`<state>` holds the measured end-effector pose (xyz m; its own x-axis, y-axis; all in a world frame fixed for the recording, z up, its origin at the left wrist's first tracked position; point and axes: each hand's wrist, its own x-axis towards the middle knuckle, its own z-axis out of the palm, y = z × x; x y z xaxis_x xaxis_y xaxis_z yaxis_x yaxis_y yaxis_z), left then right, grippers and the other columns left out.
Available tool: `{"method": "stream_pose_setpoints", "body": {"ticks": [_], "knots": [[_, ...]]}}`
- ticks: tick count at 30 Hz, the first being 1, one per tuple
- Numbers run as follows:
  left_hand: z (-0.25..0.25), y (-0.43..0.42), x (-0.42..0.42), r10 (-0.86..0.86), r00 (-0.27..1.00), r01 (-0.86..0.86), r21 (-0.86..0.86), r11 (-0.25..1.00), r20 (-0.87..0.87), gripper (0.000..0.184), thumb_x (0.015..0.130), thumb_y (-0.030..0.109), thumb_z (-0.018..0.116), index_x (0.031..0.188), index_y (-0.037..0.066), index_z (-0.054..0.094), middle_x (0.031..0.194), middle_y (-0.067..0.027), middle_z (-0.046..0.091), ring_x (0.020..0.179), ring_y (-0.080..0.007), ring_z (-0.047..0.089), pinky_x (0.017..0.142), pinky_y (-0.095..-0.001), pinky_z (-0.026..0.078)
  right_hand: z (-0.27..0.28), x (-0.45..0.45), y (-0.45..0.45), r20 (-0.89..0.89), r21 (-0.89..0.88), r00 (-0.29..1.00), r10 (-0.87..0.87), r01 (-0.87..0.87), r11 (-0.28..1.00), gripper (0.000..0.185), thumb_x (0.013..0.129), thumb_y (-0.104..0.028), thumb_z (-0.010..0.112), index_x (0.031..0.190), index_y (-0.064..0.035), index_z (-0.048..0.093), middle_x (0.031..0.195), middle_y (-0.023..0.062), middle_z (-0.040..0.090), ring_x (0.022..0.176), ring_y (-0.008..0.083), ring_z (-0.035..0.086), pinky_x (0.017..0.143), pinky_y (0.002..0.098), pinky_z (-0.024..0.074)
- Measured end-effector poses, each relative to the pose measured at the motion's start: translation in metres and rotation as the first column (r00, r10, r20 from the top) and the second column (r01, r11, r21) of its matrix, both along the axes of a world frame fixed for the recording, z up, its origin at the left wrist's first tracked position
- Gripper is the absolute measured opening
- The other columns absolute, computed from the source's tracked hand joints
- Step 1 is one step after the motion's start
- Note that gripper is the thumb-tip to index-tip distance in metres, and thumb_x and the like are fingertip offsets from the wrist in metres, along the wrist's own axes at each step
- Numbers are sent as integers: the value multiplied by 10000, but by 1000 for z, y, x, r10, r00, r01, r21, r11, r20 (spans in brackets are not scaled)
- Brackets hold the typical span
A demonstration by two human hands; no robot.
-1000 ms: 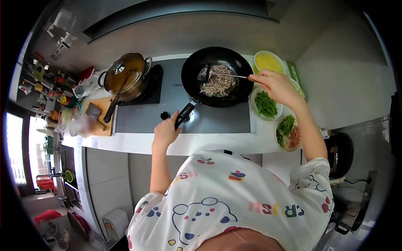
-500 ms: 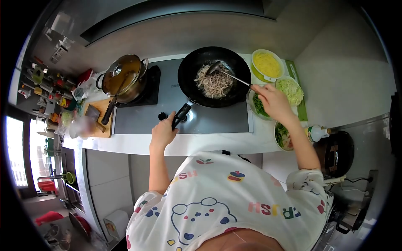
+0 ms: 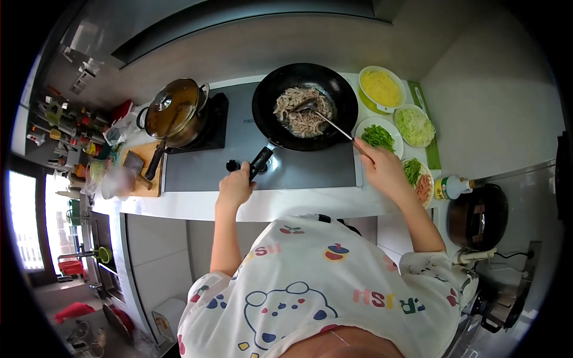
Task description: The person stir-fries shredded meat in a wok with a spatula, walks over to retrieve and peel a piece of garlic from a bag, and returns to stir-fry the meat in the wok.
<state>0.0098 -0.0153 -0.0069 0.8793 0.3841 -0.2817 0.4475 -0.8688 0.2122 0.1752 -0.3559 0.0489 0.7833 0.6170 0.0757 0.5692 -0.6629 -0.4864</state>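
Fingers of the right hand (image 3: pixel 380 169) closed round the brown grip of a long-handled metal utensil (image 3: pixel 334 125); those of the left hand (image 3: pixel 236 185) wrapped round the black wok handle (image 3: pixel 261 160). Immediately beyond, the wok (image 3: pixel 345 100) on the grey hob (image 3: pixel 239 134), the utensil's head resting among the shreds (image 3: pixel 305 126) inside. Nearest the right hand, a plate of cut greens (image 3: pixel 377 137), its lower rim partly overlapped by the fingers; below it, a dish of greens and pink strips (image 3: pixel 424 188), partly hidden by the forearm. Behind these, a bowl of yellow shreds (image 3: pixel 382 88) and a heap of pale green shreds (image 3: pixel 415 126) beside a green board (image 3: pixel 428 107); at far right, a bottle (image 3: pixel 455 187) and a dark rounded appliance (image 3: pixel 477 218). To the left, a glass-lidded pot (image 3: pixel 182 138), then a wooden board (image 3: pixel 154 185) bearing a cleaver (image 3: pixel 133 161), both near the white worktop's (image 3: pixel 298 204) left end. Appearance of the wok: black, wide, its upper wall bare and glossy; the shreds pale brown, loosely heaped, chiefly left of and below centre
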Motion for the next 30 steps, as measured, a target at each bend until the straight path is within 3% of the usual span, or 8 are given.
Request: {"method": "stream_pose_setpoints", "body": {"ticks": [4, 7, 10, 13, 17, 22, 27, 30], "knots": [[0, -1, 1, 28, 1000, -28, -37, 999, -3, 412, 846, 215, 761, 1138, 89, 499, 891, -185, 710, 887, -416, 680, 749, -517, 523, 20, -12, -10, -44, -136, 998, -47, 41, 990, 430, 975, -177, 563, 1401, -236, 579, 872, 207, 645, 824, 397, 645, 732, 481, 523], [-2, -1, 1, 34, 999, -34, -36, 999, -14, 417, 843, 210, 763, 1144, 93, 498, 904, -182, 713, 897, -414, 680, 758, -515, 523, -4, -7, -4, -25, -16, 1000, -15, 14, 1000, 430, 970, -190, 574, 1396, -246, 585, 872, 204, 647, 818, 391, 645, 728, 481, 521], [0, 0, 2, 40, 999, -41, -29, 999, -22, 419, 840, 204, 766, 1144, 98, 498, 908, -179, 712, 909, -411, 679, 760, -514, 523, 8, -12, -9, -22, 33, 1000, -18, 18, 999, 435, 964, -169, 583, 1393, -235, 590, 885, 202, 650, 822, 387, 645, 731, 482, 519], [0, -1, 1, 49, 999, -49, -39, 998, -6, 421, 837, 202, 768, 1145, 104, 499, 925, -176, 713, 922, -408, 678, 763, -511, 524, 32, -21, -16, -58, -102, 998, -15, 9, 995, 425, 963, -151, 583, 1381, -224, 604, 893, 194, 654, 821, 383, 644, 736, 474, 519], [-3, -2, 0, 25, 999, -25, -6, 1000, 26, 405, 827, 188, 773, 1115, 87, 506, 866, -160, 720, 869, -388, 698, 726, -496, 539, 2, -15, -10, -56, 18, 998, 34, -33, 999, 431, 962, -140, 581, 1387, -211, 598, 900, 189, 657, 831, 380, 642, 747, 465, 518], [1, -2, 1, 59, 998, -59, -32, 998, -11, 430, 831, 203, 772, 1153, 115, 500, 926, -166, 716, 921, -406, 679, 762, -511, 529, 15, -16, -20, -61, 87, 997, -36, 41, 995, 435, 957, -136, 590, 1388, -188, 594, 915, 195, 658, 848, 381, 640, 755, 468, 513], [-1, -2, 1, 60, 998, -62, -45, 997, -35, 454, 830, 200, 772, 1183, 115, 499, 940, -172, 717, 928, -408, 680, 762, -517, 529, -6, -5, -22, -22, 54, 996, -86, 87, 995, 427, 951, -142, 597, 1376, -190, 604, 927, 209, 662, 850, 398, 642, 753, 482, 512], [1, 0, 1, 56, 998, -57, -48, 997, -30, 457, 831, 197, 770, 1189, 115, 498, 942, -173, 718, 927, -410, 680, 761, -515, 528, 9, -10, -25, -10, 75, 997, -74, 74, 994, 436, 947, -141, 599, 1381, -185, 596, 926, 219, 662, 854, 404, 644, 749, 487, 511]]}}
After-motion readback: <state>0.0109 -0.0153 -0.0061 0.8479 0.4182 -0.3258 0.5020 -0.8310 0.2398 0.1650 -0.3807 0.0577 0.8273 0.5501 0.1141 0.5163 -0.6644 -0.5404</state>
